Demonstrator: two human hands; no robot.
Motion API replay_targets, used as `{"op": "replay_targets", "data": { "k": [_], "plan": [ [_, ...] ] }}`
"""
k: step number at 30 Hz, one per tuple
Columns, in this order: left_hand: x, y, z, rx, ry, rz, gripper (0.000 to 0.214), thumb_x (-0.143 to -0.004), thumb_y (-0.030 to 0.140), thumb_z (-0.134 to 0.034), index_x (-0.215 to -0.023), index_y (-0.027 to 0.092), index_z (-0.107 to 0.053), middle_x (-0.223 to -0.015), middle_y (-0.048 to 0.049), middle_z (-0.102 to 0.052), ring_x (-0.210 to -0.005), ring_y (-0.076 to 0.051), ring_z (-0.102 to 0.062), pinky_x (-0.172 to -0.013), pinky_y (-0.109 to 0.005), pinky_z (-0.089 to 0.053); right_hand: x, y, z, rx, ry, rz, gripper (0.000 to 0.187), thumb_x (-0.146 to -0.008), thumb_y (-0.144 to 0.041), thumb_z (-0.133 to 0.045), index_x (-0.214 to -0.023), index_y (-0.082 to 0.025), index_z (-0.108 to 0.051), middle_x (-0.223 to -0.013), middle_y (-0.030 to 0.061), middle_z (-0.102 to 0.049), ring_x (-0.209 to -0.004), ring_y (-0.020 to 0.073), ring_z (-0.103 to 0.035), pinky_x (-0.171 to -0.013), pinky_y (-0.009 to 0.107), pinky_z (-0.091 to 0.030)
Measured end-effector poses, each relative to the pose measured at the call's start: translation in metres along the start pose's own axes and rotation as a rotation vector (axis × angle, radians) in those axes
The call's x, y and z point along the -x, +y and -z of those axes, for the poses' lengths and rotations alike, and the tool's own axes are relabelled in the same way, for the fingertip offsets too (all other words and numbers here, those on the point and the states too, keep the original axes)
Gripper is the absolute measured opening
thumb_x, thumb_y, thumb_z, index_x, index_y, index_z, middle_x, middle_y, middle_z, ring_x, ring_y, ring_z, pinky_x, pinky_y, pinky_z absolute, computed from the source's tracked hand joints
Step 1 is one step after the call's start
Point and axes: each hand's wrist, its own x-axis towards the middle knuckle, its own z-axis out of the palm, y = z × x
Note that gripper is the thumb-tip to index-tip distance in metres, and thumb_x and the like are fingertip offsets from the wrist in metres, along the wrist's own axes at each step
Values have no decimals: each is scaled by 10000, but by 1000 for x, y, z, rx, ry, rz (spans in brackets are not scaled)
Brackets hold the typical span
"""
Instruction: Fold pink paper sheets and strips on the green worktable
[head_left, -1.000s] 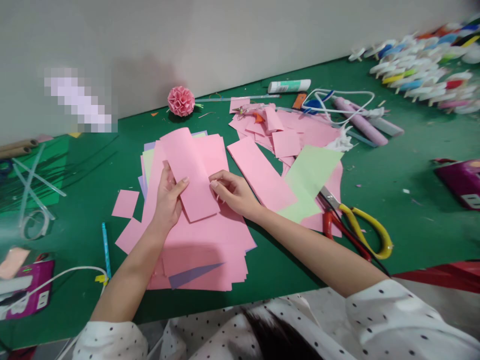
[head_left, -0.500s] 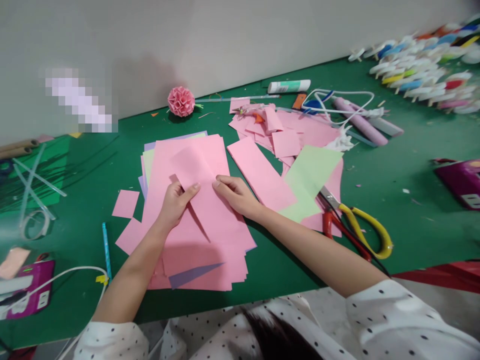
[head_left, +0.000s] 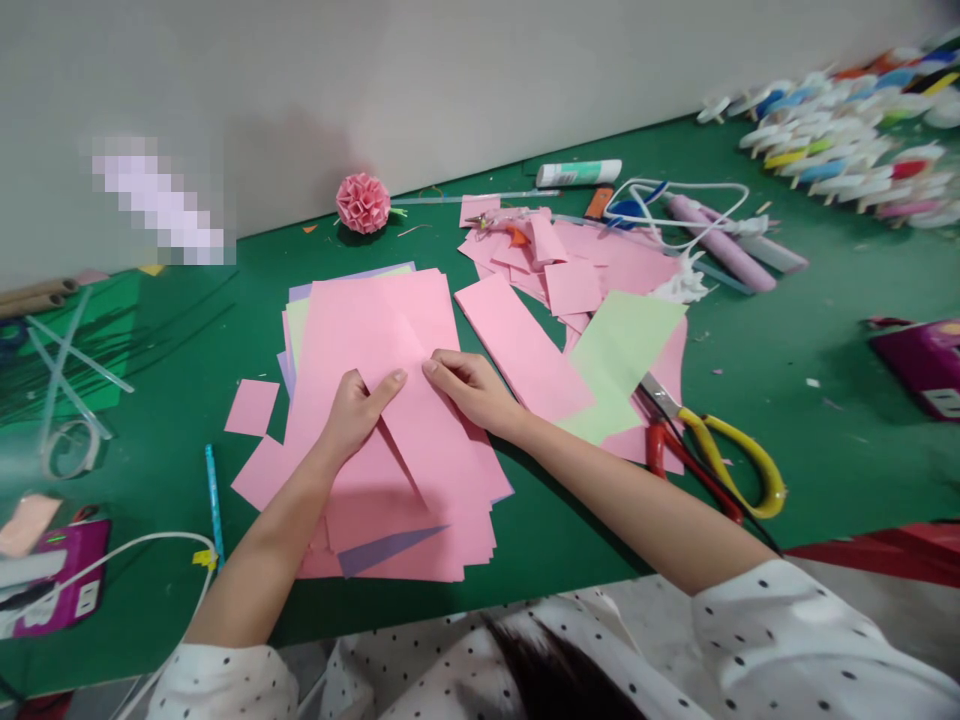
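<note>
A pink paper piece [head_left: 411,425] is held between my two hands, above a stack of pink sheets [head_left: 360,310]. My left hand [head_left: 358,412] pinches its left side, thumb on top and fingers underneath. At the right side, my right hand [head_left: 471,388] has thumb and forefinger pinched on it. The piece's lower left edge stands off the stack and casts a dark line. Pink on pink makes its upper outline hard to make out. Purple and green sheets show at the stack's left edge. A folded pink strip [head_left: 521,345] lies right of my right hand.
Scissors [head_left: 727,465] with yellow and red handles lie right, partly on green paper [head_left: 622,350]. Behind are pink scraps [head_left: 574,285], a glue stick [head_left: 579,173], a glue gun [head_left: 536,235] and a pink paper ball flower [head_left: 363,204]. A blue pen [head_left: 214,500] lies left.
My left hand has shifted slightly right, towards my right hand. The paper's raised upper left end has dropped out of sight against the stack. My right hand has barely moved.
</note>
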Motion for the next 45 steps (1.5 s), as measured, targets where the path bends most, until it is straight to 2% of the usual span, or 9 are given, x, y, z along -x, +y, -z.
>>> {"op": "replay_targets", "data": {
  "k": [5,12,18,23,27,32,39,42,45],
  "plan": [
    [-3,2,-2,67,21,13,404,-844,513,-776,-983,134,-775,-949,-109,-797,-866,-265,-754,-772,-368,-602,0,-1,-1,13,-21,-9,411,-964,-479,-524,-658,-222,-425,-633,-45,-382,-596,109,-352,-584,290,-282],
    [-1,1,0,-70,5,-11,363,-838,508,-779,-863,148,-737,-858,-75,-773,-815,-235,-726,-716,-328,-572,-1,-2,-1,-5,30,-34,391,-933,-415,-537,-618,-225,-405,-612,-44,-387,-577,102,-359,-564,284,-288],
    [-3,5,-2,65,-55,5,326,-860,494,-759,-879,177,-686,-832,-30,-727,-770,-182,-686,-704,-293,-549,0,-2,-4,-69,44,-36,306,-895,-363,-565,-638,-215,-484,-596,-41,-471,-554,98,-419,-556,273,-322],
    [-3,7,-1,-38,-72,-22,327,-854,482,-764,-797,180,-653,-756,8,-634,-681,-132,-575,-632,-254,-469,1,-2,-3,-87,90,-42,263,-848,-311,-573,-620,-217,-481,-579,-40,-480,-542,98,-431,-541,269,-323],
    [-8,4,2,-91,-16,-93,285,-857,455,-756,-782,195,-664,-779,6,-619,-742,-143,-538,-708,-266,-452,1,-3,-3,-75,74,-50,250,-815,-298,-568,-604,-221,-458,-573,-42,-462,-541,97,-414,-531,267,-308],
    [-7,8,1,-191,-74,-143,269,-889,424,-714,-760,192,-670,-760,0,-614,-741,-148,-519,-722,-279,-426,0,-3,-2,-73,116,-27,239,-838,-312,-547,-628,-214,-488,-612,-33,-453,-590,106,-401,-562,271,-321],
    [-6,10,-3,-174,-116,-131,275,-833,453,-781,-826,194,-691,-810,-11,-652,-758,-150,-557,-732,-278,-451,1,-2,-3,58,-11,-5,266,-849,-310,-553,-608,-204,-516,-591,-28,-505,-574,104,-429,-563,273,-322],
    [-6,7,-3,-127,-77,-123,286,-799,446,-816,-803,196,-678,-776,3,-628,-721,-137,-534,-714,-273,-446,1,-2,-4,53,0,-18,271,-876,-348,-572,-652,-199,-549,-605,-26,-529,-571,102,-440,-566,269,-339],
    [-7,6,-2,-95,-27,-128,264,-832,434,-781,-793,200,-664,-761,11,-608,-698,-127,-511,-697,-269,-432,1,-1,-5,21,35,-36,176,-843,-309,-599,-710,-193,-591,-648,-17,-572,-598,109,-478,-588,265,-376]
  ]
}}
